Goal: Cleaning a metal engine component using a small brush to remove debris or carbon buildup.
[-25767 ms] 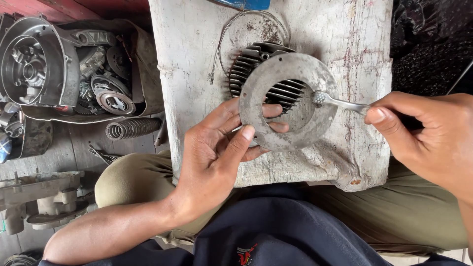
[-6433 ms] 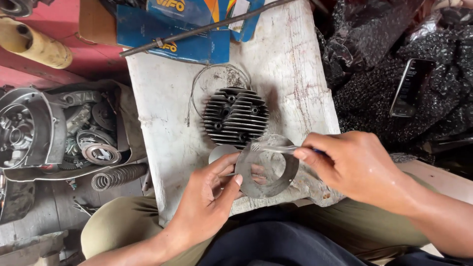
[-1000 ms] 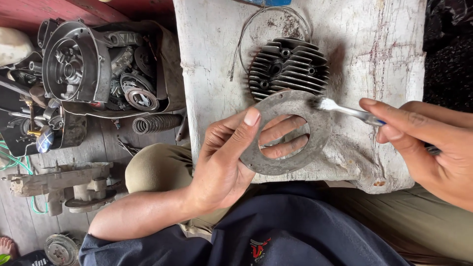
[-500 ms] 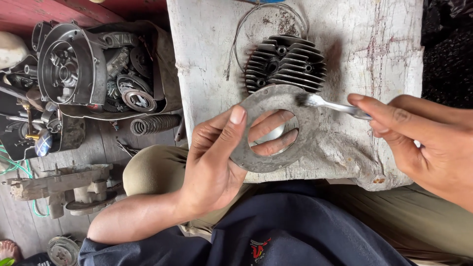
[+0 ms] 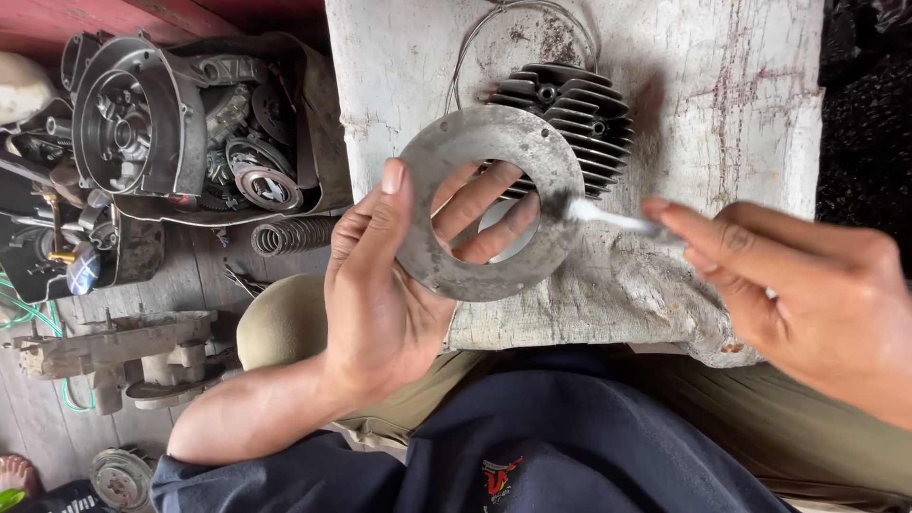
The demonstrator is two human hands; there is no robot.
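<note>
My left hand (image 5: pixel 380 294) holds a flat grey metal ring plate (image 5: pixel 446 161) tilted up off the white wooden block (image 5: pixel 722 104), thumb on its left face and fingers showing through its round hole. My right hand (image 5: pixel 788 285) pinches a thin silvery blade tool (image 5: pixel 608 218) whose tip touches the plate's right rim. Just behind the plate sits a dark finned engine cylinder head (image 5: pixel 579 104), with a loop of thin wire (image 5: pixel 532 19) beyond it.
On the floor at left lie an open engine casing (image 5: pixel 142 123) with gears, a coil spring (image 5: pixel 294 235), a greasy metal bracket (image 5: pixel 114 351) and other parts. Dark clutter (image 5: pixel 869 114) fills the right edge. My knees are under the block's near edge.
My left hand has lifted and tilted the ring plate a little up and left. The blade tip has slid along the plate's right rim, and my right hand has moved slightly left.
</note>
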